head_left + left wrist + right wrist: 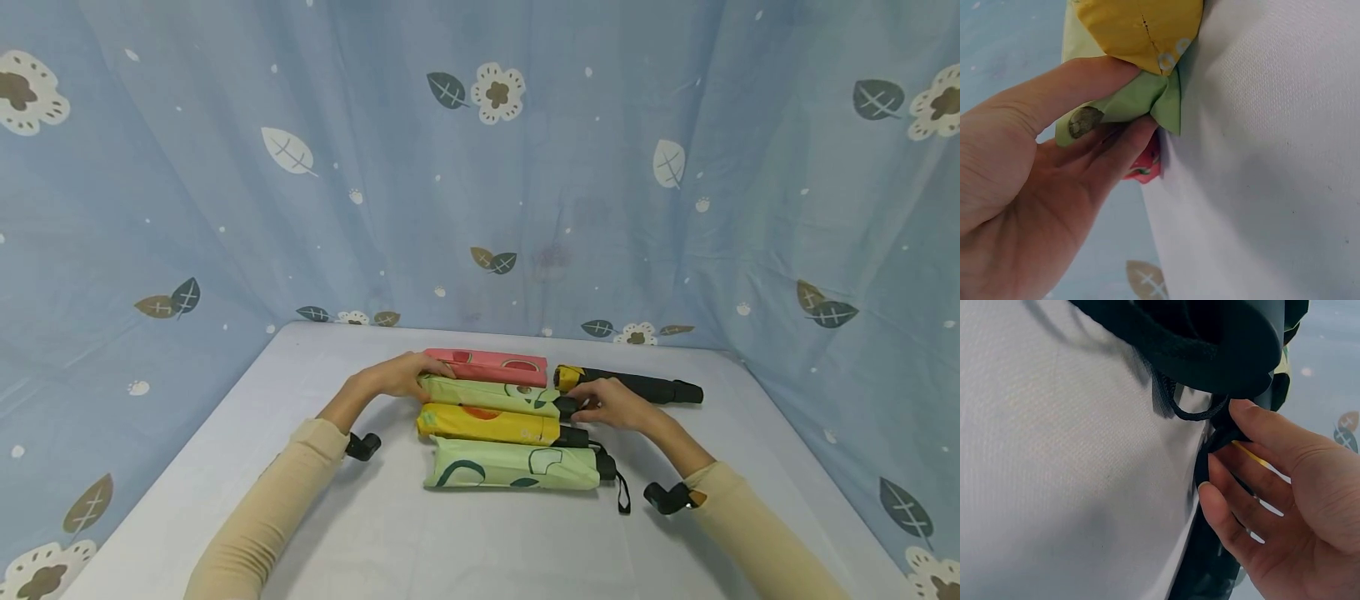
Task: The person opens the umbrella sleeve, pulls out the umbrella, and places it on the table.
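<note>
Several folded umbrellas lie side by side on the white table. The second from the back, a light green umbrella with an avocado print, is between my two hands. My left hand pinches its left end, thumb on the near side and fingers on the far side; the left wrist view shows the gathered green cover between them. At the other end, my right hand holds its black handle with thumb and fingertips. Just in front lies a yellow umbrella, and just behind, a pink umbrella with a watermelon print.
Nearest to me is another light green umbrella with a black wrist strap. A black umbrella with a yellow end lies at the back right, behind my right hand. A blue patterned curtain surrounds the table.
</note>
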Demonstrator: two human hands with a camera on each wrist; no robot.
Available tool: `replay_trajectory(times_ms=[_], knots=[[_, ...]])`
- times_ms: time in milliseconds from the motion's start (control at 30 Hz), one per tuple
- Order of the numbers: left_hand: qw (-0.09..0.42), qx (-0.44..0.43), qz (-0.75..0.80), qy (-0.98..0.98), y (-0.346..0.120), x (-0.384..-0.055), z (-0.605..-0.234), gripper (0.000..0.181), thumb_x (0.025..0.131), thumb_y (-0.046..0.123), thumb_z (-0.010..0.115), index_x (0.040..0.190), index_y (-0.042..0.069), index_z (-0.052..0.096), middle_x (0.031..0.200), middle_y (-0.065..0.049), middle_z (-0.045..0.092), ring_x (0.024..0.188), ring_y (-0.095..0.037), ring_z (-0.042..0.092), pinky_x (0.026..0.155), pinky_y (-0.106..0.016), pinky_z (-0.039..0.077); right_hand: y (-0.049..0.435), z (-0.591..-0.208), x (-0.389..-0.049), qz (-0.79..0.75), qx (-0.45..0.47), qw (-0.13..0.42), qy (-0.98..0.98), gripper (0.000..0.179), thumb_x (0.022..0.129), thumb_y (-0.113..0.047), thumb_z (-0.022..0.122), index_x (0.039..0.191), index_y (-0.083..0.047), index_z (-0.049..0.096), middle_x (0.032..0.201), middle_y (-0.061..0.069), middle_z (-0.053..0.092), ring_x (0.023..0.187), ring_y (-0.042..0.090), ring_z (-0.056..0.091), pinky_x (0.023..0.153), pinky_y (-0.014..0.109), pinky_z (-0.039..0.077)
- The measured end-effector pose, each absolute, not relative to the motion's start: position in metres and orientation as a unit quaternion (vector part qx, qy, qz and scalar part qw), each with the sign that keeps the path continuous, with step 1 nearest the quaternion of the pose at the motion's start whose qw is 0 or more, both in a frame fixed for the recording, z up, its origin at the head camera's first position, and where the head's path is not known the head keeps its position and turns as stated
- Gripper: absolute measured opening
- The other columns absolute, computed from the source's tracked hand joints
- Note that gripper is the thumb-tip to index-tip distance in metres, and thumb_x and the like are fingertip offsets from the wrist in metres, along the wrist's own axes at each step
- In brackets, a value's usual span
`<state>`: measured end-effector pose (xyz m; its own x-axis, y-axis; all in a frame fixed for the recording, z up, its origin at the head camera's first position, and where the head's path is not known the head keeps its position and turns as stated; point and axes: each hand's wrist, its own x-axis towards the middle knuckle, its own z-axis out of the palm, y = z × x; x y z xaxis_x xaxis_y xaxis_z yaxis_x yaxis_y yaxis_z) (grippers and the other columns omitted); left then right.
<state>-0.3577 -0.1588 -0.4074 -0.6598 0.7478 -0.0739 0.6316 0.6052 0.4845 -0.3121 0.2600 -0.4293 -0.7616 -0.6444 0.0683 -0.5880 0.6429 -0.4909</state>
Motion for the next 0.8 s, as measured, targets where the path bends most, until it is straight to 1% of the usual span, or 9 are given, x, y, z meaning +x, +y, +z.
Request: replay_trajectory(times_ms=[167,267,400,567,800], knots=[[0.136,0.39,0.215,0.885,-0.1586,-0.3576,-0.4071,0.049,0.085,0.006,0.07,0.132,0.016,0.062,0.136,-0.005,0.058,0.123,-0.022,0.051,0.102,-0.041,0.045,0.2597,-0.4283,-0.3102,-0.257,-0.379,0.035,0.888,0.039,0.091,-0.014,0.069,0.121,0.009,0.063,0.096,0.016,0.074,0.083,0.02,0.071,0.066,0.024,0.056],[0.134,0.396,0.216,0.882,-0.1591,-0.3577,-0.4078,0.048,0.086,0.006,0.071,0.132,0.015,0.061,0.137,-0.006,0.058,0.124,-0.023,0.051,0.101,-0.041,0.046,0.2597,-0.4284,-0.3089,-0.257,-0.393,0.022,0.883,0.038,0.091,-0.012,0.068,0.12,0.011,0.062,0.097,0.018,0.073,0.083,0.019,0.071,0.065,0.025,0.056],[0.135,0.399,0.222,0.879,-0.1597,-0.3568,-0.4086,0.047,0.087,0.005,0.071,0.132,0.013,0.061,0.137,-0.008,0.057,0.122,-0.023,0.053,0.099,-0.039,0.048,0.2586,-0.4297,-0.3078,-0.25,-0.367,0.03,0.895,0.038,0.092,-0.011,0.068,0.123,0.009,0.062,0.103,0.018,0.073,0.086,0.022,0.071,0.069,0.025,0.057],[0.143,0.399,0.228,0.877,-0.1599,-0.3558,-0.4075,0.046,0.087,0.006,0.071,0.131,0.013,0.061,0.136,-0.008,0.058,0.12,-0.023,0.054,0.1,-0.04,0.048,0.26,-0.4315,-0.3082,-0.232,-0.356,0.031,0.905,0.039,0.094,-0.014,0.066,0.126,0.007,0.061,0.106,0.016,0.073,0.089,0.024,0.071,0.072,0.025,0.056],[0.138,0.389,0.256,0.874,-0.1645,-0.3595,-0.4051,0.049,0.084,0.014,0.077,0.131,0.018,0.062,0.133,-0.005,0.063,0.124,-0.025,0.057,0.104,-0.045,0.046,0.2614,-0.424,-0.3075,-0.222,-0.338,0.015,0.914,0.041,0.095,-0.021,0.065,0.129,0.002,0.06,0.107,0.012,0.073,0.093,0.022,0.07,0.078,0.035,0.058]])
